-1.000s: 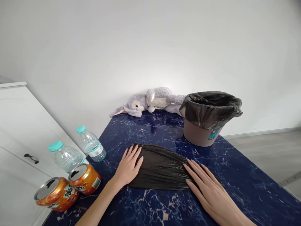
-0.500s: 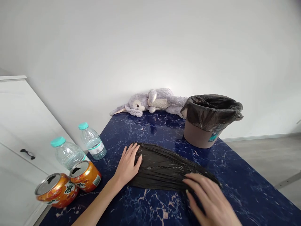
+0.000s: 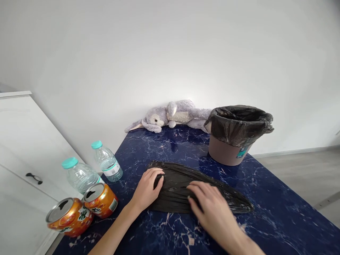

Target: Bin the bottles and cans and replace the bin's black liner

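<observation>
A black plastic bag (image 3: 175, 198) lies flattened and creased on the dark blue marbled table (image 3: 162, 230) in front of me. My left hand (image 3: 148, 186) rests on the bag's left part, fingers bent and thumb apart from them. On the middle of the bag is my right hand (image 3: 208, 203), its fingers curved and the thumb spread away. Neither hand plainly grips the plastic. The bag's right end tapers out beyond my right hand, uncovered.
Two orange cans (image 3: 101, 200) stand opened at the left, beside two clear bottles (image 3: 108, 164) with teal caps. A bin (image 3: 225, 152) lined with a black bag stands at the back right. A plush rabbit (image 3: 177, 113) lies along the wall. A white cabinet (image 3: 23, 141) adjoins at left.
My right hand has slid left along the bag, closer to my left hand. The fingers of my left hand have gone from stretched out to bent. The view has shifted slightly.
</observation>
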Motion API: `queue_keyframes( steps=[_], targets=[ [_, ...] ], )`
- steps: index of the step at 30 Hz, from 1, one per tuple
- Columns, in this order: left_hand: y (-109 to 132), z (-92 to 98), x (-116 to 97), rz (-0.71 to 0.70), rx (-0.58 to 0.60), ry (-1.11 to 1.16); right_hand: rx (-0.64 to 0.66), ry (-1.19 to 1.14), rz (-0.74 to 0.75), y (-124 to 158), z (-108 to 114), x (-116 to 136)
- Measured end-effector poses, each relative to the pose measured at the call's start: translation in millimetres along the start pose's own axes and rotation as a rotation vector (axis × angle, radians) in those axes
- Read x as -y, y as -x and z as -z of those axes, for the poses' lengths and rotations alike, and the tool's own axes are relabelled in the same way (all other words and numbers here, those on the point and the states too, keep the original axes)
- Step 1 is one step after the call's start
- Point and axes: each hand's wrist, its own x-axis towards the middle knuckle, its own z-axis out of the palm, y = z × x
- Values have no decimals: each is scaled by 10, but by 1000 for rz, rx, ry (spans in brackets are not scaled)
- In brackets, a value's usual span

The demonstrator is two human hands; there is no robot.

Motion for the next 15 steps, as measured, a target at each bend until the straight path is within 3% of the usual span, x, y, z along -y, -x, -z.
queue_keyframes(
  steps=[4, 7, 11, 15],
  targets=[
    [6, -17, -46, -60, 63, 2, 38, 245, -310, 174, 236, -770],
    [-2, -4, -67, -88, 75, -7, 135, 194, -432, 340, 344, -1097],
    [8, 45, -259, -119, 77, 22, 196, -14, -491, 513, 415, -1074],
    [132, 37, -719, -192, 195, 179, 163, -271, -459, 569, 510, -782]
  ],
)
